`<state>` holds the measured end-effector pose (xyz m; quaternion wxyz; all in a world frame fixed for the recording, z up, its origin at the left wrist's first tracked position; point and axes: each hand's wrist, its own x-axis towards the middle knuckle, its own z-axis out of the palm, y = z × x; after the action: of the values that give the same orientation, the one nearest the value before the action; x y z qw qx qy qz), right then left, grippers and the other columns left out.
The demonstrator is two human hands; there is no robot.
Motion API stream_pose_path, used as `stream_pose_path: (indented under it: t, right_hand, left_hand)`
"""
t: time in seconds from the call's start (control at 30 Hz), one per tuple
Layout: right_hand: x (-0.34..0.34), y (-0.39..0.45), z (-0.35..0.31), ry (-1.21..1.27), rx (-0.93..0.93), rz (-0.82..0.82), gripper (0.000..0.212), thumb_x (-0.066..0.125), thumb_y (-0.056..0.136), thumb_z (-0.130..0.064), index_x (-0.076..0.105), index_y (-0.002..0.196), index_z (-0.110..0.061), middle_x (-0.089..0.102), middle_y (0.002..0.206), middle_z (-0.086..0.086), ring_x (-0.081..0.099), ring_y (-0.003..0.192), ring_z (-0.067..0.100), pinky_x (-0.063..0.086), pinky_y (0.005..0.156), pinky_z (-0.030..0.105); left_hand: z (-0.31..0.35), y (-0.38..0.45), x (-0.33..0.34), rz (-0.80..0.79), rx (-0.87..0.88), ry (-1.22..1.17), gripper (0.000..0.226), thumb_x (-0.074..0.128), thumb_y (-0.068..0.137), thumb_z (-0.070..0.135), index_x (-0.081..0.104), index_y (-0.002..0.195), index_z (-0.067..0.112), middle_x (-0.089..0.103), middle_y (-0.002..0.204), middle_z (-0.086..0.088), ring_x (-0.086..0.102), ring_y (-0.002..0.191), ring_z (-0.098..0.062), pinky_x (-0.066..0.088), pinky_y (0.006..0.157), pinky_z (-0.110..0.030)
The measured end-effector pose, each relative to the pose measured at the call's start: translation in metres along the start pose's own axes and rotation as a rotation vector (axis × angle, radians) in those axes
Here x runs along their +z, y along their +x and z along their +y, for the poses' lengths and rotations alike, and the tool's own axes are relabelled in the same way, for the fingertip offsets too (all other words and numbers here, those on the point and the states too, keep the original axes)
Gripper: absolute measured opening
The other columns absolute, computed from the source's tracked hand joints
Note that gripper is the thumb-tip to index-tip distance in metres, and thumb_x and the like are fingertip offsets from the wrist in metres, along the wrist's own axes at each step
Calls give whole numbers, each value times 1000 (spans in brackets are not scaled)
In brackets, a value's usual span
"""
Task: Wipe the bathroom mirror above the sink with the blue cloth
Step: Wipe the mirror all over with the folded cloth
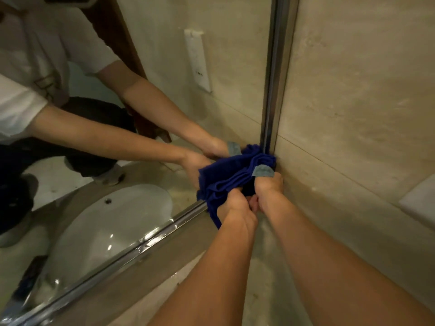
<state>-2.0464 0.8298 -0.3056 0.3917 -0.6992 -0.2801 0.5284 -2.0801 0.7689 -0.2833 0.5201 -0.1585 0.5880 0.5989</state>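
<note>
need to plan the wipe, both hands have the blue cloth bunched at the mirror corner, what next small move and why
Probably flatten the bunched dark blue cloth against the glass: both the left hand and right hand grip it crumpled at the chrome-framed mirror corner.

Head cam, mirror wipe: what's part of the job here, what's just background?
Job: blue cloth, gripped by left hand and right hand; mirror, its chrome frame.
Background: wall tiles; white block at right edge; sink and wall socket seen only as reflections.
</note>
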Motion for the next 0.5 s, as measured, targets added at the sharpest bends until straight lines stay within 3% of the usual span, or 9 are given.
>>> stream_pose_path:
  t: [0.1,0.17,0.23,0.33,0.43,0.5]
  right_hand:
    - [5,-5,7,-114,-110,7,29,53,93,-11,55,119,3,54,93,17,52,74,25,37,49,27]
    - [6,-10,19,-179,-196,-65,21,50,93,-8,51,114,-11,53,101,13,53,87,24,49,68,32]
    - [9,-24,26,-214,-238,-107,12,49,91,-15,46,103,-19,50,101,9,51,92,22,48,84,34]
    - [22,-33,33,-275,-245,-12,32,49,87,-27,58,107,-2,56,90,12,54,79,25,42,67,33]
    - [34,-41,46,-304,-238,-39,17,50,91,-18,54,104,-8,56,89,9,55,80,26,44,72,34]
    - [39,-52,53,-345,-226,-52,24,49,86,-24,56,102,-9,59,90,11,58,84,28,45,75,37]
  left_hand:
    - [4,4,-10,-4,-23,-62,5,65,86,4,61,85,2,70,88,-22,71,76,-33,61,76,-46]
    - [8,3,-19,-31,-40,-99,7,67,85,6,64,90,1,72,90,-22,72,78,-33,61,75,-46]
    - [11,5,-31,-34,-41,-112,10,68,85,7,65,92,1,72,89,-21,73,81,-34,61,76,-49]
    - [17,3,-48,-47,-42,-116,10,68,85,5,65,93,0,73,90,-21,73,82,-34,61,77,-50]
    - [24,2,-70,-54,-54,-163,11,68,83,1,65,94,-1,72,93,-20,71,79,-31,61,75,-43]
    - [30,0,-86,-46,-51,-175,5,67,83,-1,63,85,1,70,87,-16,66,64,-23,59,60,-33]
